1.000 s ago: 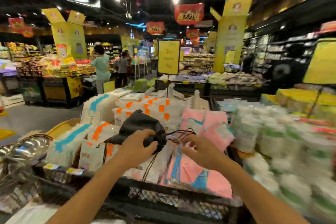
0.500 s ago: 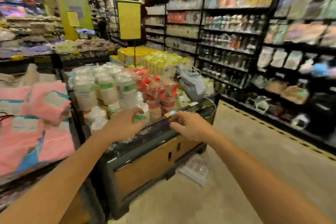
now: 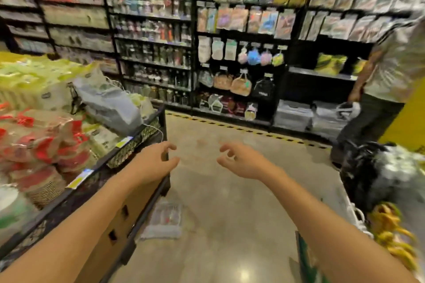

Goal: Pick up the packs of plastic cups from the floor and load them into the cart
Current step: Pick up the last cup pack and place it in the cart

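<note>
— Where is the pack of plastic cups (image 3: pixel 164 220)?

— On the floor (image 3: pixel 230 202), flat against the foot of the display stand (image 3: pixel 119 220), at the stand's near corner. It is a clear wrapper. The print on it is too blurred to read, so I take it for cups by its shape only.

— And the hands?

— Both bare and holding nothing. The left hand (image 3: pixel 156 161) hangs in front of the stand's corner post, above the pack, with its fingers loosely curled. The right hand (image 3: pixel 241 161) is out beyond the stand over open floor, its fingers also loosely curled. The two are apart, palms turned toward each other, and neither touches the pack.

— What is on the stand?

— Red-wrapped packs (image 3: pixel 41 145) piled on its near side, and a grey bag (image 3: pixel 108 103) lying at its far end.

— Anything else?

— Behind the stand runs a wall of dark shelves (image 3: pixel 151 53). Well to the right of the stand a person (image 3: pixel 391 71) stands by those shelves. Nearer, also right of the stand, there is a black bag (image 3: pixel 363 172) with bananas (image 3: pixel 391 225) below it.
</note>
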Available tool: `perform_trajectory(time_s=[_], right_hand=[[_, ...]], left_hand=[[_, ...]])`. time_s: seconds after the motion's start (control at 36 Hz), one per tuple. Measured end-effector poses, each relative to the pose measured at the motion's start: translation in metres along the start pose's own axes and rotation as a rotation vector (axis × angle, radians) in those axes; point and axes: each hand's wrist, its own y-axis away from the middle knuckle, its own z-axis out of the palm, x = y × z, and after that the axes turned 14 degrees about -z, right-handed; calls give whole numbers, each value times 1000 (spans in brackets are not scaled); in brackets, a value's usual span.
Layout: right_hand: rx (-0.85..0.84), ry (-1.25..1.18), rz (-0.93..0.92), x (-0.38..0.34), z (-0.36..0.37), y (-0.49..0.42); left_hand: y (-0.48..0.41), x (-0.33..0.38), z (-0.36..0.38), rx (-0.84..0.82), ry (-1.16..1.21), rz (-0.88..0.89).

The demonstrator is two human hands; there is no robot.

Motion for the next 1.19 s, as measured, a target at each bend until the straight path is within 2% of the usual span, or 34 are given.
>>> perform_trajectory(time_s=[0.39, 0.64, 0.78, 0.92, 1.08, 1.19], right_hand=[[63, 11, 96, 75, -6, -160], [14, -50, 128, 169, 32, -283], [-79, -67, 152, 223, 90, -347], [-164, -116, 185, 266, 162, -394], [-237, -205, 279, 316, 286, -427], [-250, -254, 354, 347, 383, -441]], left_hand=[[-217, -4, 14, -124, 13, 55], [-338, -24, 63, -166, 39, -4], [-398, -51, 103, -130, 56, -95], [-448, -97, 155, -212, 128, -240], [-490, -179, 244, -220, 163, -374], [-519, -247, 315, -303, 144, -454]])
